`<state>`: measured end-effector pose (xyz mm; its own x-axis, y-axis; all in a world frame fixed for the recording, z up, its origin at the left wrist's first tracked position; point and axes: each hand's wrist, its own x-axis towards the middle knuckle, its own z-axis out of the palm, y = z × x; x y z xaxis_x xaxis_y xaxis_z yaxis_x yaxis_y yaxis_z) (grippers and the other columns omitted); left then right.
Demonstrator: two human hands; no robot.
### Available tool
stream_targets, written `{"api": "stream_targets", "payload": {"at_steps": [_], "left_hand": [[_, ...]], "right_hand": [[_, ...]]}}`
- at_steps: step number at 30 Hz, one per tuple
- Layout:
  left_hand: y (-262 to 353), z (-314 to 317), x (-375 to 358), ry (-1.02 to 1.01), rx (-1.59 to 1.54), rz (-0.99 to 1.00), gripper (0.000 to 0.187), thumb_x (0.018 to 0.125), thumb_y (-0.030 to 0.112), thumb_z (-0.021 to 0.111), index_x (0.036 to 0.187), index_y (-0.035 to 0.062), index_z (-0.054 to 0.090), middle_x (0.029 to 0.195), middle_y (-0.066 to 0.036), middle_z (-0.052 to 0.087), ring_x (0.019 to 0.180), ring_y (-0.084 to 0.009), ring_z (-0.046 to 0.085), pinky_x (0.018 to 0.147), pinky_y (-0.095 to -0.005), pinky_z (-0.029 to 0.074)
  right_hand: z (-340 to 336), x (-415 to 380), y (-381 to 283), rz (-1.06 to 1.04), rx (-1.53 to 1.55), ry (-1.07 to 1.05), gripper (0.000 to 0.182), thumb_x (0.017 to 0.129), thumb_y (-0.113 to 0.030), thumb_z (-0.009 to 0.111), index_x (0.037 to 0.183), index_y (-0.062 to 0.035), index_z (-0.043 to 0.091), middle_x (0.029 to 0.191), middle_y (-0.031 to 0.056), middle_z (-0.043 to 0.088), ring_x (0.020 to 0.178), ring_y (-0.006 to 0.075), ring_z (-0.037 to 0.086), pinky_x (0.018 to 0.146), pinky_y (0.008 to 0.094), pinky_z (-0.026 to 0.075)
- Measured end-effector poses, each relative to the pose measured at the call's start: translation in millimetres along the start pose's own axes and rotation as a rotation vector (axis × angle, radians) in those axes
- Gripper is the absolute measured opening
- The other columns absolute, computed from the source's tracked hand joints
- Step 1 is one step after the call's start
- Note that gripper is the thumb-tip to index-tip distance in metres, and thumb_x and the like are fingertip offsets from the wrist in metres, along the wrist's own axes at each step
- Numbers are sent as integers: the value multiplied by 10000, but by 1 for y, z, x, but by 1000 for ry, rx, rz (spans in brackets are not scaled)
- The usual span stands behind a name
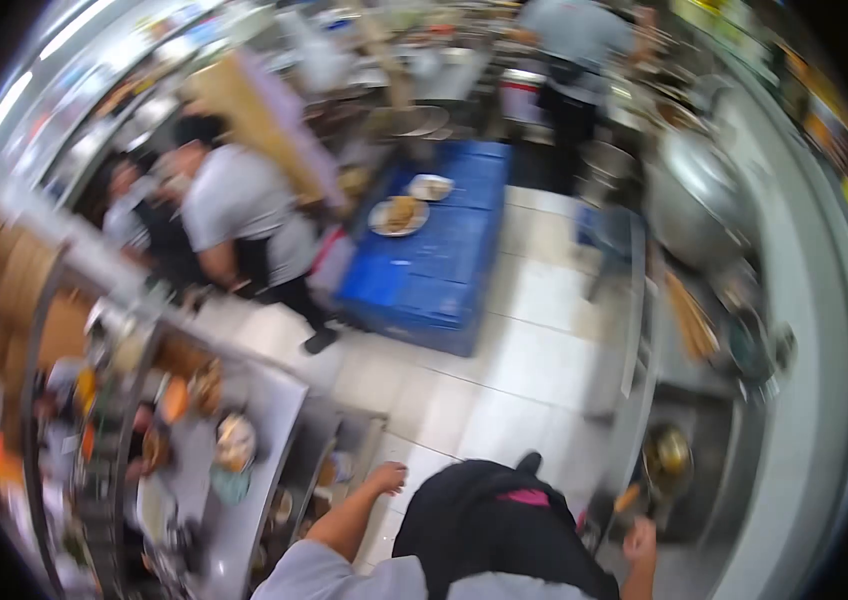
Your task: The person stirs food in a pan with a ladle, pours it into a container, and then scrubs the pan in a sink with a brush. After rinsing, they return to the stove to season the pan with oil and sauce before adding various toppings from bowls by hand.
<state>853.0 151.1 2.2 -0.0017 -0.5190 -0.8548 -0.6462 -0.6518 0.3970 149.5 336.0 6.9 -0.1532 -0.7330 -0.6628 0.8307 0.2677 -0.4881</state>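
My fingers first: on the left hand [387, 478] they look loosely curled and hold nothing, hanging just beside the edge of the steel counter [279, 400]; on the right hand [638, 540] they are folded toward the palm, but the blur keeps me from telling whether they grip anything. That hand sits near the small pot [668, 455] in the recess on my right.

From biggest down, I see the pale tiled floor [534, 350] running through the middle of the kitchen. On it stands a stack of blue crates [434, 270], well apart from both my hands. The long steel cooking line [744, 300] runs along my right, with a large wok [699, 190] on it. The counter on my left carries bowls of food [236, 440], too smeared to name.

2 people in grey shirts and dark aprons lean together at the far end of that counter [234, 215]; 1 more person stands at the back [574, 60].

On top of the crates rest 2 plates of food [399, 215], just beside each other.
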Motion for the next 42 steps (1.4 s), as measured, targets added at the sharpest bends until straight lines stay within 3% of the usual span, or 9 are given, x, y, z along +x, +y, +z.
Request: {"api": "stream_targets", "payload": {"at_steps": [3,5,10,16,22,24,34,38,42], "left_hand": [[32,18,-33,44,-49,-46,364,915,274,475,1162,83,663,851,-107,716,663,-212,701,576,-371,594],[35,33,-42,22,-12,16,375,909,298,477,1150,87,673,812,-108,707,617,-217,683,535,-358,576],[-19,91,-29,-42,159,268,528,979,437,437,1313,58,590,1411,-195,529,1371,-340,432,1151,-437,312],[-13,45,-85,-213,210,112,512,953,394,448,1318,65,591,1328,-198,596,1134,-346,618,956,-447,501],[-85,30,-15,-205,98,94,521,932,299,527,1390,51,530,1060,-122,694,793,-210,688,614,-350,551],[-64,25,-25,-259,54,79,511,947,300,539,1397,58,524,1081,-116,691,823,-203,689,620,-345,553],[83,46,26,-277,226,249,459,952,271,548,1342,30,567,996,-106,702,787,-186,690,580,-306,543],[160,77,57,-292,357,355,450,936,290,547,1292,21,602,1055,-179,713,878,-260,714,766,-378,568],[225,109,84,-224,600,542,452,930,320,551,1295,61,611,1115,-213,697,1006,-330,689,917,-413,525]], "right_hand": [[-21,46,-30,-2,-441,-307,150,932,-311,617,898,-166,613,709,-45,545,577,78,516,497,246,451],[48,43,-54,352,-472,339,491,926,-305,609,507,-246,361,369,-5,337,252,201,327,250,334,270],[31,39,-69,393,-575,588,142,953,-256,567,915,-125,605,657,-12,540,523,105,513,406,238,371],[-16,80,-34,155,-614,362,236,996,-307,537,1087,-111,631,917,24,662,811,178,664,689,331,562],[77,26,-10,126,-96,-65,241,948,-174,590,716,-128,539,601,-24,443,555,110,457,511,244,385],[91,39,-1,119,-425,424,232,947,-198,596,736,-106,568,622,17,510,562,161,516,523,300,436],[31,102,-29,197,-1042,762,207,848,-83,540,1018,-36,646,927,121,646,785,274,591,687,450,504],[89,138,-167,-894,-1169,905,463,854,-210,626,1255,18,589,1122,252,661,1079,400,626,943,453,497],[119,182,-287,-1085,-1194,1007,507,849,-218,675,1293,5,570,1207,229,646,1139,371,615,969,434,485]]}}
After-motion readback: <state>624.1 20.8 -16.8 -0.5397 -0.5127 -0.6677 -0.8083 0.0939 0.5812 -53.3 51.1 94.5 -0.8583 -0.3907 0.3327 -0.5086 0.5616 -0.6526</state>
